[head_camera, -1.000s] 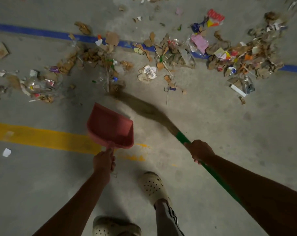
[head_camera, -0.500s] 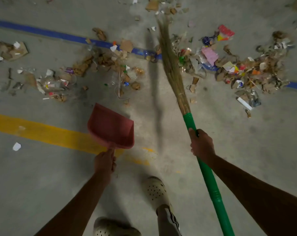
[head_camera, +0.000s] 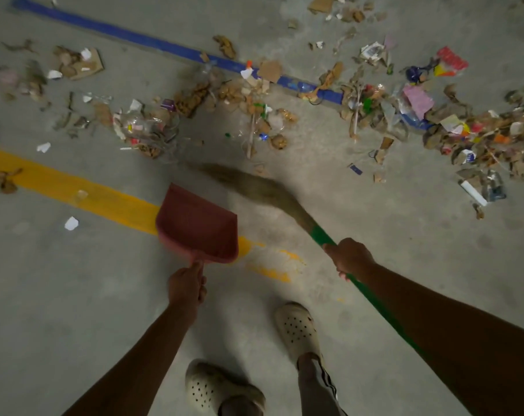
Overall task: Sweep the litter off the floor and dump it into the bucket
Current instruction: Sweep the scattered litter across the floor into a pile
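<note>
Head view is showing the right hand wrapping its fingers round the green handle of the broom, just behind where the bristles begin, while the left hand is gripping the short stem of the red dustpan. The pan is sitting empty over the yellow line, mouth pointing away from the person; whether its lip is touching the floor I cannot tell. The bristles are showing blurred and lying low, just beside the pan's right edge and near the closest scraps. The litter is lying in a wide, loose band across the blue line, well apart from the pan, and the bucket is not appearing anywhere. Working one-handed, the broom is likely getting little downward pressure, so a fast stroke is risking flicking paper and thin plastic wider instead of gathering it. The bristles are also passing close enough to knock the pan aside. Stray white scraps near the yellow line, off to the left, are risking being missed altogether.
</note>
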Action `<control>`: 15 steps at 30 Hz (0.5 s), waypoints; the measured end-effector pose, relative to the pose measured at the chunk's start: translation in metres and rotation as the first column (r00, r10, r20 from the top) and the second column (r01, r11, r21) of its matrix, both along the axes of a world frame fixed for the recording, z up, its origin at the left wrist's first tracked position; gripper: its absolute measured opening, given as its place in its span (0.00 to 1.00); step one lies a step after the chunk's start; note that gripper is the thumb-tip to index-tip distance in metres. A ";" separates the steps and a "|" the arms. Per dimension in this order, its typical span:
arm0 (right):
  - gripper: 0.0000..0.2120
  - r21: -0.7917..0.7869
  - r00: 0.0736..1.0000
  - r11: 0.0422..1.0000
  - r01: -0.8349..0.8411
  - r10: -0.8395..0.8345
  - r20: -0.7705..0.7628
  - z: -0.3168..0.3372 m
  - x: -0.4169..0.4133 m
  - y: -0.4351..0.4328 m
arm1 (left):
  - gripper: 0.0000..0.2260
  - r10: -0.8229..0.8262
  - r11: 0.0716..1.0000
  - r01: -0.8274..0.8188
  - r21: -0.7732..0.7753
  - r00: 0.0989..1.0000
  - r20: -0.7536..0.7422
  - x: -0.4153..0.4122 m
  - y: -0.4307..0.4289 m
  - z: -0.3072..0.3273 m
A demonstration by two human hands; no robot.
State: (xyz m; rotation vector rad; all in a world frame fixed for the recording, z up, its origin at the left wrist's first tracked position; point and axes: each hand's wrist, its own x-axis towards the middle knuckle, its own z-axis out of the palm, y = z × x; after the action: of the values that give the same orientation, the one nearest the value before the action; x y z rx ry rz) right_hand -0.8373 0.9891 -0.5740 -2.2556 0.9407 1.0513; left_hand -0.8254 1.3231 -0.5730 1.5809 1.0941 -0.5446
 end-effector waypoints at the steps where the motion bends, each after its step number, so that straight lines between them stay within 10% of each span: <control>1: 0.24 -0.003 0.995 0.995 0.096 -0.096 0.029 0.001 0.004 0.001 | 0.12 0.007 1.000 -0.007 -0.002 1.000 0.002 -0.002 0.005 0.000; 6: 0.25 0.004 0.897 0.917 0.400 -0.392 0.206 0.014 0.025 0.014 | 0.10 0.047 0.999 -0.047 -0.008 0.999 -0.007 -0.008 0.026 0.003; 15: 0.23 0.063 0.908 0.983 0.174 -0.185 0.375 0.046 0.014 0.078 | 0.12 0.102 0.995 -0.101 -0.023 0.994 0.043 -0.009 0.065 0.022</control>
State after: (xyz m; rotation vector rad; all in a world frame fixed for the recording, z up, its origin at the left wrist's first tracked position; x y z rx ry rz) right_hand -0.8237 1.0671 -0.5277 -2.1893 0.9334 0.5148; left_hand -0.8346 1.3883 -0.5507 1.5039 1.1258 -0.4492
